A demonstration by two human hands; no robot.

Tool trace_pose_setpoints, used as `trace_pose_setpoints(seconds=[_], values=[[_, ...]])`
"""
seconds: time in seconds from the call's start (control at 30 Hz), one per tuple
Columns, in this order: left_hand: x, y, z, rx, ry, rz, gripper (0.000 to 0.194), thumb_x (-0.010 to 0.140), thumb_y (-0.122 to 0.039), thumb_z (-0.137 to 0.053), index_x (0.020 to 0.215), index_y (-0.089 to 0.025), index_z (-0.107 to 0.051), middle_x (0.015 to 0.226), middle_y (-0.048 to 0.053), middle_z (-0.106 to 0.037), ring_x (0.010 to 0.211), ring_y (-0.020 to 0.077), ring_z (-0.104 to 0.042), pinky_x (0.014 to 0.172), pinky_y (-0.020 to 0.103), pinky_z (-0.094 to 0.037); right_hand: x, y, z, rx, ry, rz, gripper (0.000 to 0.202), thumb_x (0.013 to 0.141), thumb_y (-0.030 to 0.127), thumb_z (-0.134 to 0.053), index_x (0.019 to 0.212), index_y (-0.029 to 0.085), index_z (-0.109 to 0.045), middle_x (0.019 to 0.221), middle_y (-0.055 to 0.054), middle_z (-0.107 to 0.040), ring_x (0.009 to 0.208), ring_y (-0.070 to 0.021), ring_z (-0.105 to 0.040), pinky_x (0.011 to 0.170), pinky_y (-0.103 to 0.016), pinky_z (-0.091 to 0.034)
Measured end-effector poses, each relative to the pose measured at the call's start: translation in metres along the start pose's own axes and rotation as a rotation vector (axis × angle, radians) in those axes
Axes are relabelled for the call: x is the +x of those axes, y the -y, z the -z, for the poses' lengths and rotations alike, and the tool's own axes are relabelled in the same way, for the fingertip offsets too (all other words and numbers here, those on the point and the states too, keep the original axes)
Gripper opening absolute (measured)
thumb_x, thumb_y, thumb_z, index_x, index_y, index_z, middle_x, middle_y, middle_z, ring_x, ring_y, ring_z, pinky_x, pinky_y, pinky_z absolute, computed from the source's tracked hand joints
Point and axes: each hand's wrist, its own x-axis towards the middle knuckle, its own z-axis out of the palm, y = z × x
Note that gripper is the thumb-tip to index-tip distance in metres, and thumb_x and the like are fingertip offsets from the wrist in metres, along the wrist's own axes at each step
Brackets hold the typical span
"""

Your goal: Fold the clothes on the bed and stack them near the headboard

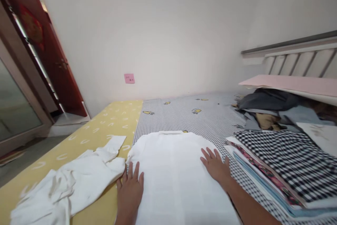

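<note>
A white garment (173, 179) lies spread flat on the bed, its collar edge pointing toward the wall. My left hand (130, 188) rests on its left edge with the fingers spread. On the right part of the cloth lies my right hand (216, 165), palm down and fingers apart. A white sleeve-like piece (86, 179) stretches out, rumpled, to the left of my left hand over the yellow sheet; whether it joins the garment is hard to tell.
Folded clothes with a black-and-white checked one (286, 158) on top are stacked at the right. Behind them are dark clothes (268, 100) under a pink board (295, 83). A pink note (129, 78) is on the wall, and a red door (55, 53) stands far left.
</note>
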Motion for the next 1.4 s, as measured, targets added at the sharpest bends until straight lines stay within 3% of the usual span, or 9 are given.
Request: trace_pose_setpoints(seconds=[0.23,0.37,0.47,0.53,0.63,1.03,1.17,1.27,1.4], values=[[-0.008,0.005,0.008,-0.071,0.075,-0.024,0.054,0.102,-0.040,-0.030,0.154,-0.027,-0.031,0.164,0.007,-0.027,0.149,0.0323,-0.033,0.119,0.058,-0.028,-0.020,0.004,0.017,0.121,0.000,-0.072,0.059,0.095,0.037,-0.041,0.154,0.033,-0.037,0.167,-0.002,-0.024,0.154,-0.0339,-0.015,0.117,-0.069,-0.014],[-0.034,0.012,0.016,-0.111,0.134,-0.012,0.055,0.102,-0.041,-0.029,0.155,-0.027,-0.031,0.165,0.008,-0.026,0.152,0.0326,-0.024,0.122,0.059,-0.022,-0.087,0.037,0.042,0.814,-0.147,0.000,0.050,0.088,0.028,-0.052,0.137,0.029,-0.057,0.151,-0.007,-0.049,0.139,-0.0310,-0.042,0.113,-0.057,-0.033],[-0.060,0.017,0.021,-0.137,0.177,0.003,0.054,0.101,-0.040,-0.029,0.154,-0.028,-0.032,0.165,0.006,-0.026,0.153,0.0320,-0.020,0.123,0.059,-0.019,-0.153,0.073,0.058,1.677,0.326,0.045,0.052,0.084,0.037,-0.068,0.135,0.033,-0.057,0.119,-0.005,-0.065,0.084,-0.0149,-0.062,0.074,-0.031,-0.053],[-0.077,0.020,0.023,-0.143,0.174,0.002,0.054,0.101,-0.040,-0.029,0.154,-0.029,-0.033,0.165,0.005,-0.025,0.154,0.0315,-0.020,0.123,0.059,-0.019,-0.191,0.094,0.066,2.107,0.668,0.032,0.055,0.084,0.040,-0.074,0.135,0.033,-0.056,0.099,0.000,-0.065,0.058,-0.0060,-0.046,0.052,-0.019,-0.041],[-0.104,0.025,0.027,-0.156,0.160,0.005,0.054,0.102,-0.039,-0.029,0.155,-0.031,-0.031,0.165,0.004,-0.024,0.154,0.0310,-0.020,0.123,0.060,-0.019,-0.228,0.115,0.075,2.428,0.939,0.079,0.053,0.086,0.037,-0.075,0.134,0.029,-0.057,0.084,0.004,-0.059,0.049,-0.0025,-0.031,0.041,-0.014,-0.026],[-0.196,0.047,0.003,-0.347,0.107,-0.018,0.059,0.097,-0.028,-0.038,0.156,-0.029,-0.029,0.168,0.004,-0.017,0.156,0.0310,-0.010,0.120,0.064,-0.022,-0.270,0.129,0.096,2.456,1.031,0.272,0.051,0.085,0.026,-0.076,0.132,0.025,-0.058,0.080,0.006,-0.045,0.049,-0.0020,-0.020,0.039,-0.012,-0.022],[-0.214,0.057,-0.009,-0.782,0.063,0.052,0.052,0.095,-0.033,-0.034,0.140,-0.020,-0.057,0.164,0.011,-0.033,0.152,0.0285,-0.027,0.120,0.050,-0.030,-0.276,0.133,0.095,2.433,1.015,0.291,0.060,0.075,0.016,-0.083,0.130,0.025,-0.061,0.080,0.007,-0.046,0.050,-0.0014,-0.022,0.039,-0.010,-0.026],[-0.230,0.071,-0.012,-1.119,-0.077,0.288,0.052,0.092,-0.045,-0.035,0.113,-0.016,-0.072,0.143,0.017,-0.057,0.136,0.0293,-0.049,0.118,0.047,-0.035,-0.278,0.136,0.086,2.400,0.993,0.240,0.057,0.073,0.009,-0.081,0.125,0.024,-0.064,0.077,0.007,-0.044,0.051,-0.0018,-0.022,0.039,-0.010,-0.026],[-0.253,0.088,-0.013,-1.459,-0.127,0.833,0.044,0.079,-0.046,-0.043,0.099,-0.016,-0.067,0.114,0.016,-0.068,0.116,0.0296,-0.061,0.107,0.046,-0.046,-0.283,0.137,0.064,2.321,0.983,0.127,0.054,0.072,0.009,-0.082,0.122,0.022,-0.066,0.077,0.007,-0.042,0.051,-0.0014,-0.021,0.038,-0.011,-0.023]])
